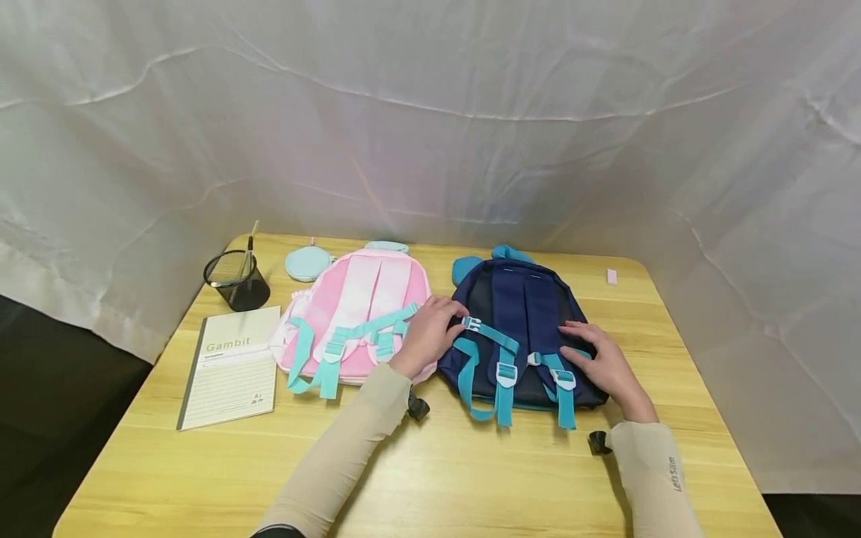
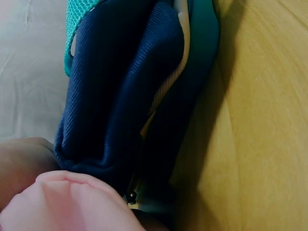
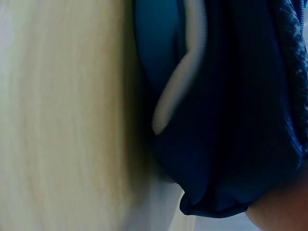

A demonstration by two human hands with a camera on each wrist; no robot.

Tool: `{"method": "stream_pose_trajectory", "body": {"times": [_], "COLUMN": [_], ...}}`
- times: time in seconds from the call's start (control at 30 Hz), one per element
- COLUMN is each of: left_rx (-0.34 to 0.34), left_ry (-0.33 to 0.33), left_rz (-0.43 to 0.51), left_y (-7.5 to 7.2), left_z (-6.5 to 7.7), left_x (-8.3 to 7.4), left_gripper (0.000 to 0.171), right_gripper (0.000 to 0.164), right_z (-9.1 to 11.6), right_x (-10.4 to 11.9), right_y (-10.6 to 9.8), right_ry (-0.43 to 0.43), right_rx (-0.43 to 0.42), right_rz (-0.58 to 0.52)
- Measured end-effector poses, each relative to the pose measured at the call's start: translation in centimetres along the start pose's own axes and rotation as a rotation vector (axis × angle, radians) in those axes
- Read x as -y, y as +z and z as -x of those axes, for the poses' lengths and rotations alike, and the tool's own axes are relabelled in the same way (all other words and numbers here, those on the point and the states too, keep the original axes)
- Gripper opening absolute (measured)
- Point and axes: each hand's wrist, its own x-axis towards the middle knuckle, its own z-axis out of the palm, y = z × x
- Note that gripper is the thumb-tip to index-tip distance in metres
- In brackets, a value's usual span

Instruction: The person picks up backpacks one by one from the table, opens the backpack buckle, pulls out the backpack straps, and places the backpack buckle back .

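A navy backpack (image 1: 528, 299) with teal straps and white buckles lies back-panel up on the table. My left hand (image 1: 430, 332) is at its left side and pinches a white buckle (image 1: 472, 323) on a teal chest strap between thumb and fingers. On the bag's right side rests my right hand (image 1: 602, 362), fingers spread, near the right shoulder strap's white adjuster (image 1: 563, 379). Both wrist views show the navy bag's sides (image 2: 115, 96) up close, with the fingertips out of sight. A pink backpack (image 1: 370, 284) with teal straps lies to the left, partly behind my left hand.
Left of the bags lie a Gambit notebook (image 1: 232, 373) and a black mesh pen cup (image 1: 245, 288) holding pens. A round light-blue pouch (image 1: 307, 263) is behind the pink bag. A small pink eraser-like block (image 1: 611, 276) sits at the back right. Grey curtains (image 1: 430, 134) enclose the table.
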Motion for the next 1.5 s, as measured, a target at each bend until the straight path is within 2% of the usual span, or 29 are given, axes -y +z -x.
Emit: {"method": "stream_pose_trajectory", "body": {"times": [0.33,0.57,0.73,0.83,0.93,1.03,1.13,1.23,1.4,1.5], "left_rx": [-0.001,0.02,0.048,0.042,0.024,-0.03,-0.121,-0.232,-0.359,-0.41], "left_ry": [0.007,-0.024,-0.02,0.017,0.073,0.139,0.206,0.26,0.317,0.338], "left_rz": [0.011,0.112,0.213,0.196,0.106,-0.004,-0.142,-0.305,-0.522,-0.611], "left_y": [0.0,-0.5,-2.1,-4.1,-7.0,-10.4,-13.5,-16.0,-18.4,-19.0], "left_z": [-0.1,-0.3,-0.7,-0.9,-0.9,-0.5,0.4,1.6,3.8,4.9], "left_x": [0.1,0.1,-0.3,-0.3,0.3,1.5,2.7,3.8,5.2,6.0], "left_gripper": [0.022,0.025,0.032,0.036,0.043,0.051,0.058,0.063,0.064,0.065], "right_gripper": [0.046,0.046,0.048,0.048,0.051,0.055,0.062,0.068,0.055,0.058], "right_z": [0.1,0.0,-0.1,-0.2,-0.2,0.0,0.4,0.6,0.8,0.6], "right_x": [-0.1,0.0,0.2,0.5,1.4,2.7,4.2,5.4,6.5,6.9], "right_y": [-0.1,-0.2,-0.5,-0.9,-1.4,-2.2,-3.3,-4.4,-5.4,-5.7], "right_ry": [0.005,0.014,0.025,0.003,-0.051,-0.123,-0.187,-0.283,-0.49,-0.576], "right_rx": [-0.004,-0.005,0.0,-0.005,-0.04,-0.118,-0.226,-0.346,-0.515,-0.599], "right_rz": [-0.004,0.0,0.007,0.025,0.067,0.134,0.208,0.29,0.472,0.552]}}
